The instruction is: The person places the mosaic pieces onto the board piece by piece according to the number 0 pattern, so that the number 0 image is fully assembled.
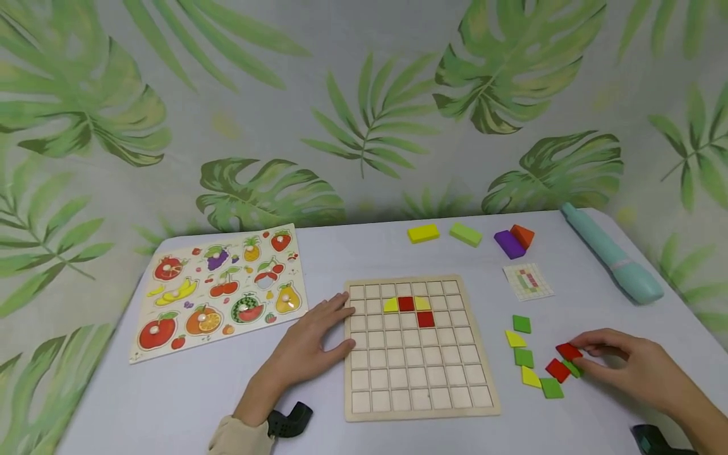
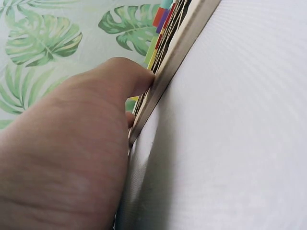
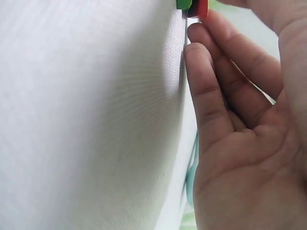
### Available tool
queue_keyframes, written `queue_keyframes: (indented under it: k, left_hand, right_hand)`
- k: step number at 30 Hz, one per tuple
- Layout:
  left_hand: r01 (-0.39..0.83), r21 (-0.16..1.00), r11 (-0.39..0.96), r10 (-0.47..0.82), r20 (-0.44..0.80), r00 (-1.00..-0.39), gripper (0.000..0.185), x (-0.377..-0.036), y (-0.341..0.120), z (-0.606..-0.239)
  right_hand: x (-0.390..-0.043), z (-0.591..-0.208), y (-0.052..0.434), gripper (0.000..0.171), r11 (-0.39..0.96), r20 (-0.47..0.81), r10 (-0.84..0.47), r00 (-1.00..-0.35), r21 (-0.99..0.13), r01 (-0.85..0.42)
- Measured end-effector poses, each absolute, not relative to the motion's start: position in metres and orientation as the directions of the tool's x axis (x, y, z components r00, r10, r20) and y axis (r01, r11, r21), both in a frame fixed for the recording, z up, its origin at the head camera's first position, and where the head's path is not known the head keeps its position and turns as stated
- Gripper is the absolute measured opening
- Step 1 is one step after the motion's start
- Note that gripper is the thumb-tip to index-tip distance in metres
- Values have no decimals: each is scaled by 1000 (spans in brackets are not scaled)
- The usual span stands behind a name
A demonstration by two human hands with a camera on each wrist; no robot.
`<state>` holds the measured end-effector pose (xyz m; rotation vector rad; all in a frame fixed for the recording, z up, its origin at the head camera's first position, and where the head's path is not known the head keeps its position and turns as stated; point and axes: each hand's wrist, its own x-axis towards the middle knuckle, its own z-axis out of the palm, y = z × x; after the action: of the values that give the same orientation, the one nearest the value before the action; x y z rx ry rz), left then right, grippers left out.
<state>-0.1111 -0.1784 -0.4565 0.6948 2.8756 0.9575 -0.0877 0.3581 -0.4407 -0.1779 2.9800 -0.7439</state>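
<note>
A wooden grid board (image 1: pixel 423 418) lies on the white table. In its upper part sit two red square tiles and two yellow tiles. My left hand (image 1: pixel 313 338) rests at the board's left edge, thumb and fingertips touching the frame; the left wrist view shows the thumb against the board's side (image 2: pixel 165 72). On the right, my right hand (image 1: pixel 631 363) pinches a red square tile (image 1: pixel 568 351) between thumb and fingers. Just under it lie another red tile (image 1: pixel 558 371) and a green tile (image 1: pixel 573 369). The right wrist view shows the red tile (image 3: pixel 203 8) at the fingertips.
Several green and yellow tiles (image 1: pixel 521 323) lie between board and right hand. Behind them is a small pattern card (image 1: pixel 527 282). Yellow (image 1: pixel 423 234), light green (image 1: pixel 466 234), purple (image 1: pixel 509 244) and orange blocks line the back. A fruit puzzle board (image 1: pixel 222 294) lies left, a teal bottle-shaped object (image 1: pixel 617 259) right.
</note>
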Motion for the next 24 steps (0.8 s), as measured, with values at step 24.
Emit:
queue_keyframes:
  k: [24]
  left_hand:
    - [417, 564, 713, 426, 124, -896, 59, -112, -179, -459]
  right_hand:
    - [-109, -428, 331, 36, 913, 98, -275, -956, -284, -292]
